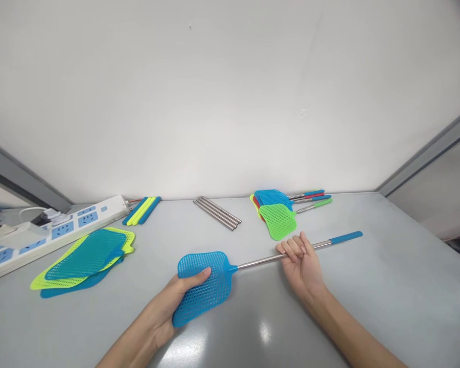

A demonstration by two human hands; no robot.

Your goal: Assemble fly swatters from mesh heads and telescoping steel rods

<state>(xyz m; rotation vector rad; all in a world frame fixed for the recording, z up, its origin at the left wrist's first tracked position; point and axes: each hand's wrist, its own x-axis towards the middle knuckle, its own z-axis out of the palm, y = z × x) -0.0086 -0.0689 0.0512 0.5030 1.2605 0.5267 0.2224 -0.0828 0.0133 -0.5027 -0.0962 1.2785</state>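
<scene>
A fly swatter (pixel 217 294) with a blue perforated head, metal rod and blue grip is held across the front of the table. My left hand (pixel 176 301) is closed on its head, thumb on top and the other fingers hidden beneath. My right hand (pixel 301 263) wraps its fingers around the metal rod, between the head and the blue grip. Behind my right hand lies a pile of fly swatters (pixel 278 222) in green, blue, red and yellow, each with a short metal rod and coloured grip.
At the left lie loose swatter heads (pixel 88 255) in blue and yellow, beside a white power strip (pixel 111 209) with plugs in it. Blue and yellow grip sleeves (pixel 141 210) and several metal rods (pixel 216 212) rest near the wall (pixel 214 102) at the back of the grey table (pixel 387 286).
</scene>
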